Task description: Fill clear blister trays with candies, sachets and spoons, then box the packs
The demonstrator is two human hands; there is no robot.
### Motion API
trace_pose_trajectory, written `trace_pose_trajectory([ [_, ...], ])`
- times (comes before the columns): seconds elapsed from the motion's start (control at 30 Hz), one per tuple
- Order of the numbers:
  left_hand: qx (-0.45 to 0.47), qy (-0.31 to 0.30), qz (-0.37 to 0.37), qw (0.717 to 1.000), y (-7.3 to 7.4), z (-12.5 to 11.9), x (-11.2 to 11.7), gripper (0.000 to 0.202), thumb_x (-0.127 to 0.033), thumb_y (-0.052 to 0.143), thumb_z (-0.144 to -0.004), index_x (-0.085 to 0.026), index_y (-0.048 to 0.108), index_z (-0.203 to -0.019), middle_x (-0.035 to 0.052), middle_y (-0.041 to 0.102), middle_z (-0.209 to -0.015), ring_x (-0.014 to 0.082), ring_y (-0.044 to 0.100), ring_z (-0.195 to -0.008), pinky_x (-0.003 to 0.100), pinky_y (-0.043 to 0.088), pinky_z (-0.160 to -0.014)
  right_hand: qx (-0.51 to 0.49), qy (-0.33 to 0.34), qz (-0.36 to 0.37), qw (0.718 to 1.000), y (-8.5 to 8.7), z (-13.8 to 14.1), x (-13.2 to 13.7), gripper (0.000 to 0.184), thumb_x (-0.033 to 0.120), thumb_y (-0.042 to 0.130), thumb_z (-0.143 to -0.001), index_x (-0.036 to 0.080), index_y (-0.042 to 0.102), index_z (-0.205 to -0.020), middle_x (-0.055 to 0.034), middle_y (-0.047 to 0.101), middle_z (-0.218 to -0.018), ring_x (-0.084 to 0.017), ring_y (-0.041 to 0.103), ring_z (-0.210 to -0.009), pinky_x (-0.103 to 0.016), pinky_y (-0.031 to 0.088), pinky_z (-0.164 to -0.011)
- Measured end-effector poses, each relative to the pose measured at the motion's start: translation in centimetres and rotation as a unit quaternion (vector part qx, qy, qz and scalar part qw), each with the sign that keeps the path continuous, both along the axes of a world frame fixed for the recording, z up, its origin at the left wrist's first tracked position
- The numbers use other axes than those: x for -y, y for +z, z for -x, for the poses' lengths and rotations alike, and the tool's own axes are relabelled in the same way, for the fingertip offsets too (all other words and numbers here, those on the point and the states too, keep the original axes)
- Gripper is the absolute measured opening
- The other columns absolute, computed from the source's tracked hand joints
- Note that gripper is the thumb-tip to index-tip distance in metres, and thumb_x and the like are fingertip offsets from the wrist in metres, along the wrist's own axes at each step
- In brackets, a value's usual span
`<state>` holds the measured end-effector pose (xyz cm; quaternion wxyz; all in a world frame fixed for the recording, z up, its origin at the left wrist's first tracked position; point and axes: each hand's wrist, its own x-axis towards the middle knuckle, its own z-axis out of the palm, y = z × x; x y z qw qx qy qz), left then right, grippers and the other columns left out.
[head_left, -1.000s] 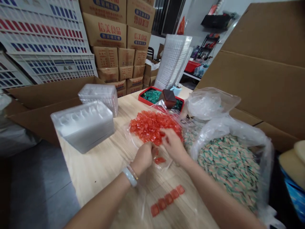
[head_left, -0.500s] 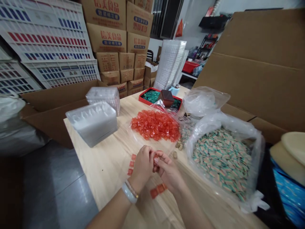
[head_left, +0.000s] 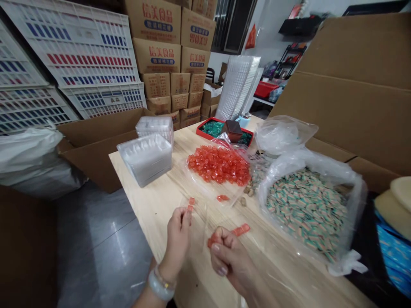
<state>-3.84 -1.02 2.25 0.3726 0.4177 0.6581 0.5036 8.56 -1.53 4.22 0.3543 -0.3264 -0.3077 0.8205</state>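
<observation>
My left hand [head_left: 180, 229], with a pale bangle at its wrist, is closed in a pinch at the near end of a short row of red, shiny pieces [head_left: 191, 201]. Red shows at its fingertips. Thumb and fingers of my right hand [head_left: 229, 252] are curled together, with a red piece [head_left: 210, 241] at their tips. Beyond its knuckles lies another row of red pieces [head_left: 240, 229], partly covered by the hand. Farther off, a heap of red pieces [head_left: 218, 164] rests on clear plastic, and a few lie apart [head_left: 222, 198].
Clear plastic trays [head_left: 146, 160] stand at the table's left edge. On the right, a clear bag [head_left: 265, 188] holds many striped pieces [head_left: 308, 205]. A red tray [head_left: 205, 135] with green pieces and a dark box [head_left: 233, 131] sits behind. Cardboard boxes [head_left: 162, 55] are stacked beyond.
My hands were together over the table and have parted. The left has moved left to one red row, the right down to the other. The whole view has shifted rightward.
</observation>
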Motion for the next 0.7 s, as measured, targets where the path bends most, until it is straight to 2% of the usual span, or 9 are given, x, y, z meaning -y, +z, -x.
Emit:
trace_pose_trajectory([
  [0.07,0.107,-0.084,0.035,0.99,0.0,0.4,1.3,0.029,-0.039,0.037,-0.079,-0.017,0.048,-0.065,-0.001,0.049,-0.06,0.012,0.047,-0.058,0.024,0.038,-0.059,0.064,0.003,-0.028,0.998,-0.4,0.1,0.7,0.026,0.034,0.063,-0.065,0.018,0.042,-0.064,0.0119,0.035,-0.038,-0.001,0.024,-0.029,-0.016,0.017,-0.034],
  [0.13,0.225,-0.158,0.081,0.958,0.1,0.6,3.0,0.029,-0.04,0.042,-0.077,-0.015,0.051,-0.067,-0.0002,0.051,-0.061,0.0113,0.048,-0.059,0.024,0.039,-0.059,0.147,0.012,-0.057,0.987,-1.0,0.4,1.4,0.024,0.035,0.061,-0.065,0.017,0.044,-0.063,0.0116,0.035,-0.037,-0.001,0.024,-0.029,-0.016,0.016,-0.033],
  [0.27,0.375,-0.174,0.15,0.898,0.5,1.6,5.8,0.026,-0.038,0.054,-0.07,-0.013,0.052,-0.062,-0.0012,0.047,-0.058,0.0081,0.043,-0.054,0.021,0.036,-0.052,0.254,0.014,-0.09,0.963,-1.7,1.4,2.3,0.02,0.03,0.057,-0.063,0.018,0.042,-0.057,0.0119,0.032,-0.035,-0.001,0.021,-0.03,-0.016,0.013,-0.032],
  [0.37,0.408,-0.195,0.196,0.87,0.6,3.0,6.1,0.025,-0.037,0.058,-0.066,-0.013,0.053,-0.064,-0.0017,0.046,-0.057,0.0079,0.041,-0.052,0.02,0.033,-0.047,0.276,0.011,-0.099,0.956,-1.7,2.3,2.0,0.016,0.027,0.054,-0.061,0.018,0.042,-0.055,0.0116,0.032,-0.036,-0.002,0.022,-0.031,-0.016,0.014,-0.032],
  [0.43,0.339,-0.198,0.186,0.901,0.4,4.0,5.2,0.022,-0.035,0.055,-0.068,-0.013,0.053,-0.066,-0.0018,0.046,-0.058,0.0087,0.042,-0.052,0.021,0.033,-0.048,0.294,0.009,-0.103,0.95,-1.8,3.1,1.1,0.013,0.026,0.052,-0.059,0.018,0.043,-0.055,0.0117,0.031,-0.035,-0.002,0.022,-0.031,-0.016,0.015,-0.032],
  [0.53,0.067,-0.152,0.1,0.981,-0.4,5.1,2.9,0.017,-0.026,0.046,-0.072,-0.015,0.053,-0.062,-0.0005,0.048,-0.06,0.0122,0.045,-0.06,0.025,0.036,-0.058,0.365,-0.007,-0.126,0.922,-2.7,4.2,-0.8,0.007,0.022,0.048,-0.059,0.018,0.043,-0.054,0.011,0.032,-0.035,-0.004,0.025,-0.03,-0.018,0.018,-0.033],
  [0.57,-0.037,-0.132,0.075,0.988,-0.7,5.3,2.1,0.017,-0.023,0.043,-0.073,-0.015,0.053,-0.062,0.0002,0.049,-0.062,0.0135,0.046,-0.063,0.026,0.036,-0.062,0.398,-0.012,-0.142,0.906,-3.1,4.6,-1.5,0.007,0.02,0.045,-0.06,0.018,0.043,-0.054,0.0104,0.033,-0.035,-0.004,0.027,-0.03,-0.018,0.019,-0.034],
  [0.63,-0.196,-0.108,0.053,0.973,-1.2,5.6,0.8,0.02,-0.018,0.039,-0.075,-0.015,0.054,-0.062,0.002,0.05,-0.065,0.0155,0.048,-0.068,0.029,0.037,-0.066,0.452,-0.014,-0.171,0.876,-4.0,5.1,-2.5,0.009,0.017,0.042,-0.062,0.019,0.043,-0.053,0.0096,0.034,-0.034,-0.006,0.031,-0.03,-0.019,0.022,-0.035],
  [0.7,-0.271,-0.115,0.054,0.954,-1.5,5.6,0.3,0.025,-0.017,0.035,-0.077,-0.015,0.055,-0.063,0.0035,0.051,-0.067,0.0163,0.049,-0.068,0.03,0.037,-0.067,0.482,-0.011,-0.191,0.855,-4.7,5.4,-3.2,0.012,0.015,0.04,-0.062,0.019,0.043,-0.052,0.009,0.034,-0.033,-0.007,0.033,-0.031,-0.02,0.024,-0.037],
])
